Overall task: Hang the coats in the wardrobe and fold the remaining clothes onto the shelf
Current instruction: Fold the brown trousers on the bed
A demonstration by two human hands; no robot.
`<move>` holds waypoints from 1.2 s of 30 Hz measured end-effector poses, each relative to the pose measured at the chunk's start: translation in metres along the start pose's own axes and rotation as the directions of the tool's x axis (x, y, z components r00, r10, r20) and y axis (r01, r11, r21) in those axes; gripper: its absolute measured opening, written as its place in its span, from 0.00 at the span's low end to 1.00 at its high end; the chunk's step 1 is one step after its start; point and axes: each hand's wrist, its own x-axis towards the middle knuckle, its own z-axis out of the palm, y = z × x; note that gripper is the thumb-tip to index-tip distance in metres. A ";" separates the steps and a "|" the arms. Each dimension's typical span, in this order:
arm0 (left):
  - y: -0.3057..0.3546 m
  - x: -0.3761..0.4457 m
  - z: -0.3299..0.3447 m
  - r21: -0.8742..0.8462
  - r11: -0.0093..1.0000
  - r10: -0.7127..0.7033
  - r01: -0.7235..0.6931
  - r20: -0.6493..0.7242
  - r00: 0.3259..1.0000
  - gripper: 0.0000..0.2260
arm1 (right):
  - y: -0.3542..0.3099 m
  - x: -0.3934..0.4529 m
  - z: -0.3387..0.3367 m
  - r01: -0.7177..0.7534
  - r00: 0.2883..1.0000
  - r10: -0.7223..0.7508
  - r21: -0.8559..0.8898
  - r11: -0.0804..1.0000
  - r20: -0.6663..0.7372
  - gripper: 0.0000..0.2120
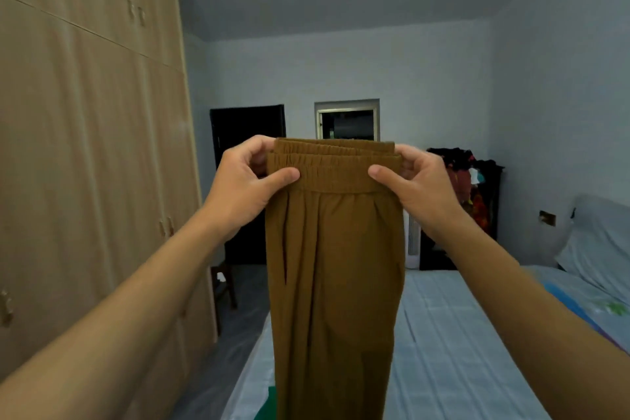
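Hanging between left hand (242,181) and right hand (417,186): trousers (335,266).

Single head-worn view, wide-angle.
Faces forward at chest height, close behind raised trousers (335,266), wardrobe (92,147) left, bed (443,344) below.

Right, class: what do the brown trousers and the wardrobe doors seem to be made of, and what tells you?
Trousers: soft, matt woven cloth, perhaps cotton or a blend; it hangs in loose folds and the waistband is gathered by elastic. Wardrobe doors: light wood-look board, probably laminate or veneer; flat, smooth panels with faint, even grain.
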 end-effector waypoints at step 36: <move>-0.260 0.083 0.152 -0.237 0.903 -0.331 0.359 0.151 0.932 0.14 | 0.235 0.045 -0.118 -0.402 0.915 0.404 -0.093 0.911 -0.006 0.12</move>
